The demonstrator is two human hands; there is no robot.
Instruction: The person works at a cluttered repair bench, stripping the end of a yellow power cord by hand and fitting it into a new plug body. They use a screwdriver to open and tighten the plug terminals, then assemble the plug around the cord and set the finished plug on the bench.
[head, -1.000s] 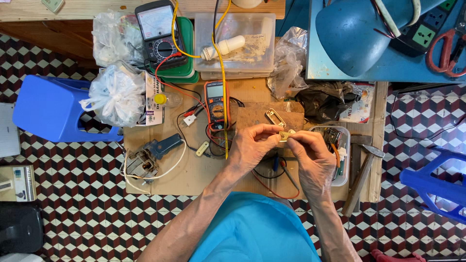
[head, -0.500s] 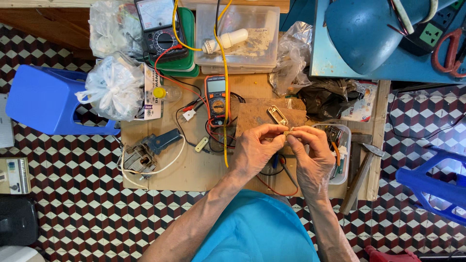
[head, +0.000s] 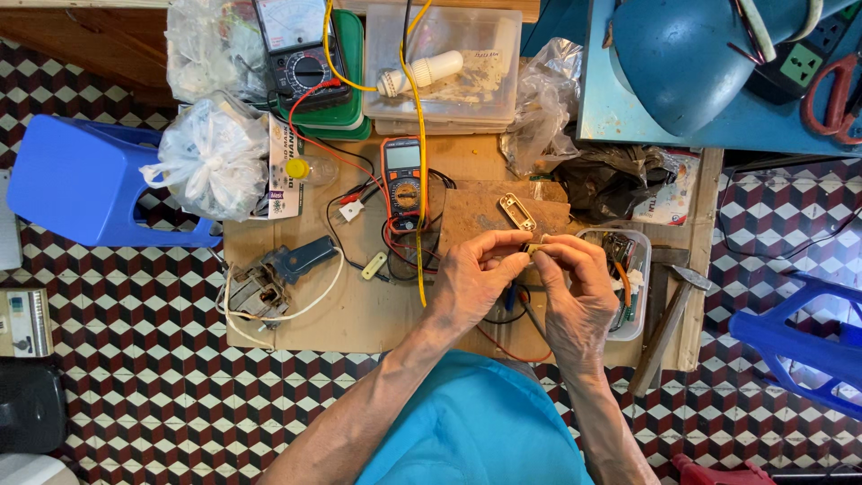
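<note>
My left hand [head: 474,280] and my right hand [head: 577,292] meet over a low wooden board [head: 359,310], pinching a small cream-coloured part [head: 533,249] between their fingertips. Just beyond my fingers lies a small metal connector shell [head: 516,212] on a brown wooden block [head: 467,214]. An orange digital multimeter [head: 403,184] lies left of my hands with red and black leads running under them. A yellow cable [head: 419,180] crosses the board beside the meter.
A clear parts tray [head: 634,296] and a hammer [head: 669,321] lie at my right. A grey plug with white cord [head: 280,278], tied plastic bags [head: 213,157], an analogue meter [head: 301,54], a clear box [head: 444,58] and blue stools [head: 85,184] surround the board.
Both hands have kept pinching the small part together with only slight finger shifts. The view has tilted a little, sliding everything downward in frame.
</note>
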